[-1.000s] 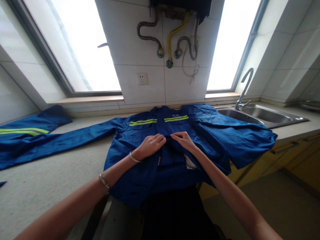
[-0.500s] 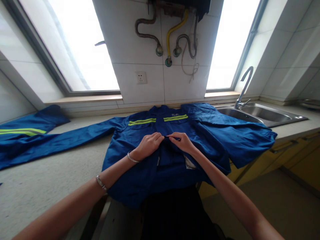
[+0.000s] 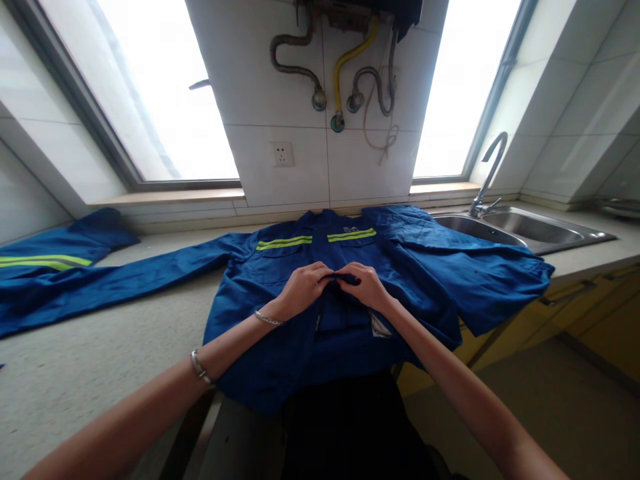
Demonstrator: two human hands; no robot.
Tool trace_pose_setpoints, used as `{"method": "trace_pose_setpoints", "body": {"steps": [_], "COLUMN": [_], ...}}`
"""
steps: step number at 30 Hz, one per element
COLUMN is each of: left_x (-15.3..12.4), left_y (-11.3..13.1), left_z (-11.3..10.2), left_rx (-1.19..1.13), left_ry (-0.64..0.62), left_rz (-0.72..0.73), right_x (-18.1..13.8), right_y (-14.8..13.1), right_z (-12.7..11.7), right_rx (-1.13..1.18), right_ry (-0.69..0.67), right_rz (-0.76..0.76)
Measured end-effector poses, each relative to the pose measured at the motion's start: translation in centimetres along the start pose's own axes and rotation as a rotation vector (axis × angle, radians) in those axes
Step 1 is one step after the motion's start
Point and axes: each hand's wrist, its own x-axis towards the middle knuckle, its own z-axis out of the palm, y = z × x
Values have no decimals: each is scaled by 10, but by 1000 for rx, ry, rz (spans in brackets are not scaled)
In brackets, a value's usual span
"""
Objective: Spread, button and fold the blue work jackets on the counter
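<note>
A blue work jacket point(image 3: 280, 267) with yellow-green reflective stripes lies front up across the counter, its collar toward the wall. Its lower front hangs over the counter's near edge and parts below my hands. My left hand point(image 3: 306, 288), with two bracelets on that arm, pinches the front edge of the jacket at mid-chest. Right beside it, my right hand point(image 3: 366, 287) pinches the same front edge from the other side. The fingertips nearly meet over a small fold of cloth. Any button or fastener between them is hidden.
A double steel sink point(image 3: 533, 223) with a tap point(image 3: 493, 167) is set in the counter point(image 3: 125, 360) on the right. More blue cloth with stripes point(image 3: 75, 240) lies at far left. Pipes point(image 3: 343, 67) hang on the tiled wall. Yellow cabinets point(image 3: 590, 300) stand below.
Both hands stay at the same spot on the jacket front. The right fingers have curled slightly, and the pinched cloth between the hands is turned up a little more.
</note>
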Motion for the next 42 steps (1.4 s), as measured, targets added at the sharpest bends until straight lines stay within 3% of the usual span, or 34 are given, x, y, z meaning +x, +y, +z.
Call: {"method": "trace_pose_setpoints", "body": {"steps": [11,17,22,25,28,33,35,38,42], "left_x": [5,10,9,6,2,-4,-3,5,17], "left_y": [11,21,32,46,71,115,119,104,51], "left_z": [-10,-24,-54,-78,-99,-116,-117,-116,-101], "left_rx": [126,240,411,380,104,-345,-491,-579,-484], "left_ry": [-203,-305,-411,-564,-762,-1324,-1432,-1353,-1076], "left_rz": [11,-33,-37,28,79,49,48,7,-85], "right_x": [0,1,-1,-17,-49,-106,-126,-155,-185], "right_y": [1,-1,-25,-57,-99,-144,-142,-122,-94], "right_z": [2,2,-17,-34,-46,-47,-36,-11,21], "right_rx": [-143,-112,-20,-29,-52,-204,-261,-384,-501], "right_ry": [-10,-36,-62,-76,-146,-473,-608,-726,-725], "right_rz": [-155,-92,-24,-70,-107,-158,-234,-318,-290]}}
